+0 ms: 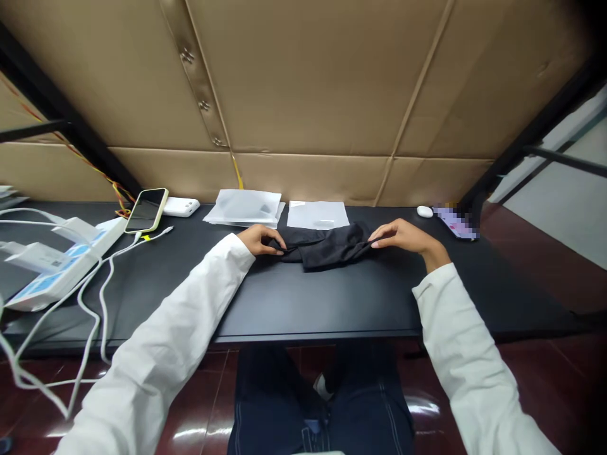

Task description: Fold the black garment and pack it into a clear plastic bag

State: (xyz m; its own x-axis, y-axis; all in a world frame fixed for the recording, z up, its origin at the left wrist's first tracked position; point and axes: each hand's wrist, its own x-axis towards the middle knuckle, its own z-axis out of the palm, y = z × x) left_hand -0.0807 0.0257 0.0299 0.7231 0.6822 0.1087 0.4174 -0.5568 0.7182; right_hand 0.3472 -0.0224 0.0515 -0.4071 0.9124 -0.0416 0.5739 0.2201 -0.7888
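Note:
A crumpled black cloth (327,248) lies on the black table (308,297) in front of me. My left hand (262,240) pinches the cloth's left end with fingers closed on the fabric. My right hand (403,236) pinches its right end the same way. Both arms wear white sleeves and reach forward over the table's front edge. The cloth is bunched in the middle between the two hands.
Two clear plastic bags (244,207) (317,215) lie behind the cloth by the cardboard wall. A phone (147,210) leans at the left beside a white power bank (181,206), white cables (95,278) and white boxes (57,265). A white earbud case (425,212) sits at the right.

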